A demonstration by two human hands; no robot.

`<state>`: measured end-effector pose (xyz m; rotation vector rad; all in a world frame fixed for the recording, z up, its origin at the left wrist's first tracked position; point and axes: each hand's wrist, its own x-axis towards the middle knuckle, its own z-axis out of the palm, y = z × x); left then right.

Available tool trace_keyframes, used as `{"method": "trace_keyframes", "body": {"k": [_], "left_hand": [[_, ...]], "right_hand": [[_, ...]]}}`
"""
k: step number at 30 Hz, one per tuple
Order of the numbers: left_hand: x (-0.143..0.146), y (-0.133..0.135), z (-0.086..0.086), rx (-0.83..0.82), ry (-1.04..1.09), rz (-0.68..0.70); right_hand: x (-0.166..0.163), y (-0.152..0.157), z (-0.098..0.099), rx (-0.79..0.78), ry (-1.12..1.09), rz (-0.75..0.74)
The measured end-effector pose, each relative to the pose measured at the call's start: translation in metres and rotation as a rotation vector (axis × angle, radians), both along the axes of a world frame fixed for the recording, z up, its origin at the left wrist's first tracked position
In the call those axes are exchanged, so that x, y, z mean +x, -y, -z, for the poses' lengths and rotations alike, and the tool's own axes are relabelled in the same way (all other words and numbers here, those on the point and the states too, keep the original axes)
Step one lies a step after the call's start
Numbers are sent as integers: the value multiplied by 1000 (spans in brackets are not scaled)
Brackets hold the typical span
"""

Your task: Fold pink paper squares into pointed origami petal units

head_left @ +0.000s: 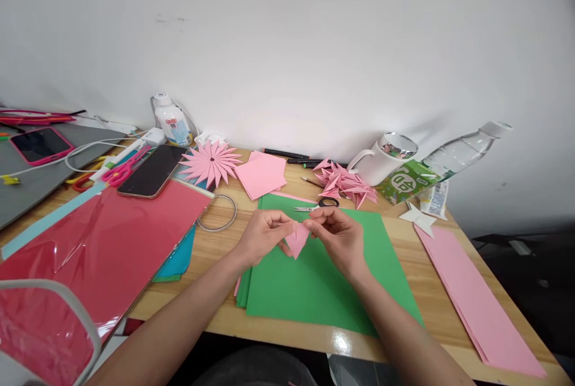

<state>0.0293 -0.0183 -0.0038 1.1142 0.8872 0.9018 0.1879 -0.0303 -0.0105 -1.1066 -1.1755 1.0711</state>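
The wooden table [433, 296] is occupied by a green paper stack [323, 290], pink strips [476, 296], 1 white mug [380, 163], folded pink pieces [342, 184] and 1 looped grey cord [236, 209].

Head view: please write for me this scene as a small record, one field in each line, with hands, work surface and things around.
Left hand: thumb and fingers pinch a folded pink paper
Right hand: fingertips hold the same paper at its right side
Underneath: green sheets on a wooden table
Scissors: lying just beyond the hands
Far left: pink rosette
Far right: pile of folded pink pieces, white mug
Near right: long pink strips
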Motion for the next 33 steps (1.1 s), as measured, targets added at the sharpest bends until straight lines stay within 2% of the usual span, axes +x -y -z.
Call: {"method": "trace_keyframes", "body": {"k": [3, 6, 13, 19, 22, 29, 33], "left_hand": [[-1, 0, -2, -22, 44, -17], [-2, 0, -1, -14, 1, -33], [-2, -3, 1, 63, -144, -11], [-1, -3, 1, -20, 53, -95], [-2, -3, 0, -22, 2, -124], [-4, -3, 2, -15, -126, 11], [-5, -5, 4, -22, -67, -34]], "right_hand": [[1, -3, -1, -45, 6, -109], [4, -4, -2, -103, 32, -246], [4, -6, 5, -70, 96, -170], [1, -4, 5, -40, 110, -233], [1, -4, 5, -59, 100, -234], [6, -5, 8, -54, 216, -167], [9, -8, 5, -70, 178, -154]]}}
